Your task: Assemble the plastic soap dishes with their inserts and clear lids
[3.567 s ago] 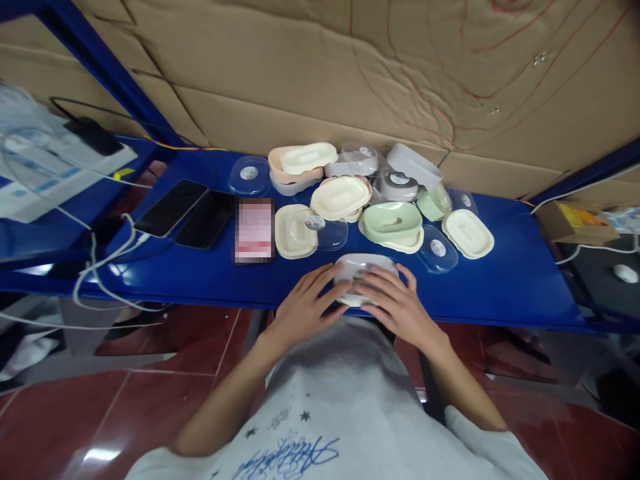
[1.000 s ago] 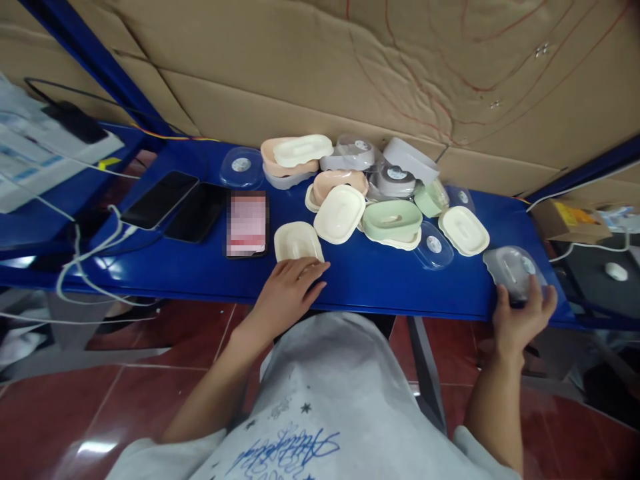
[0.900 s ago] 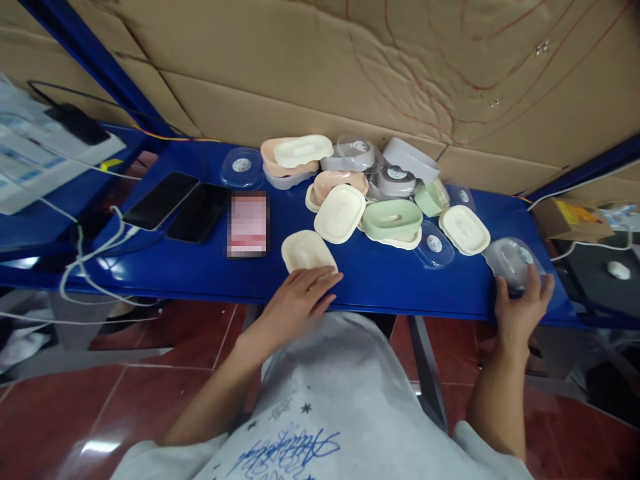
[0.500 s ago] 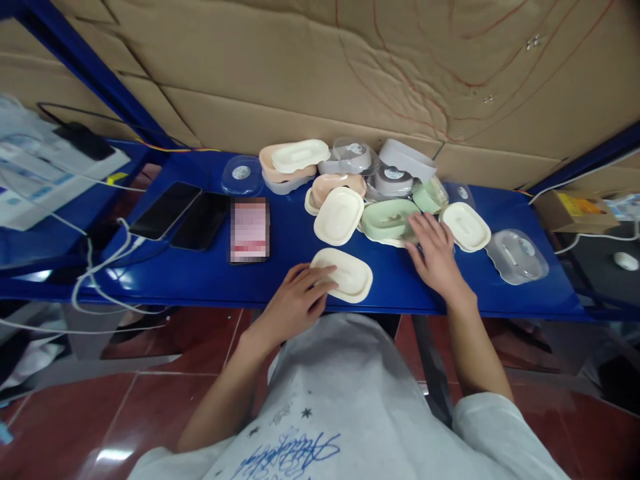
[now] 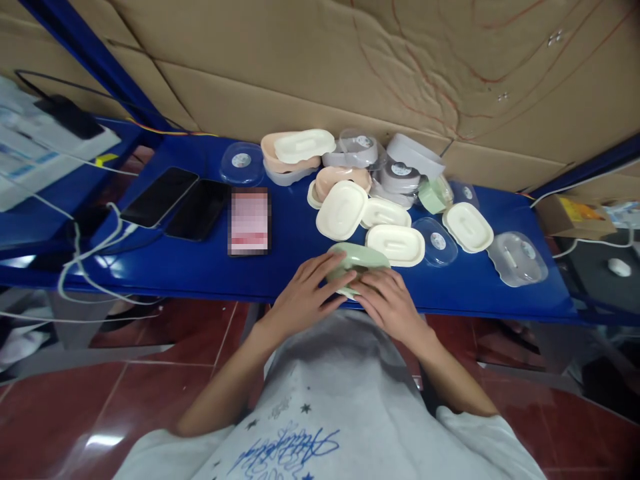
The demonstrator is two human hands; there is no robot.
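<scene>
A light green soap box (image 5: 367, 253) lies at the table's front edge, right before me. My left hand (image 5: 317, 287) grips its left side, fingers over the top. My right hand (image 5: 387, 300) is closed round its right and near side. A pale rim shows under the box between my hands; most of that piece is hidden. Just behind lies a cream oval tray (image 5: 395, 245), with another cream tray (image 5: 385, 213) and a cream piece (image 5: 341, 210) beyond it. To their right are a clear lid (image 5: 437, 241) and a further cream tray (image 5: 468, 227).
Peach soap boxes (image 5: 280, 150), grey soap boxes (image 5: 417, 157) and clear lids are heaped along the cardboard wall (image 5: 250, 87). Two dark phones (image 5: 160, 193) with white cables and a phone with a blurred screen (image 5: 249, 223) lie left. Another clear lid (image 5: 517, 259) is far right.
My right hand has brought the green soap box from the pile to the front edge. My left hand, earlier on a cream tray there, now grips the box too. Cream trays behind are uncovered.
</scene>
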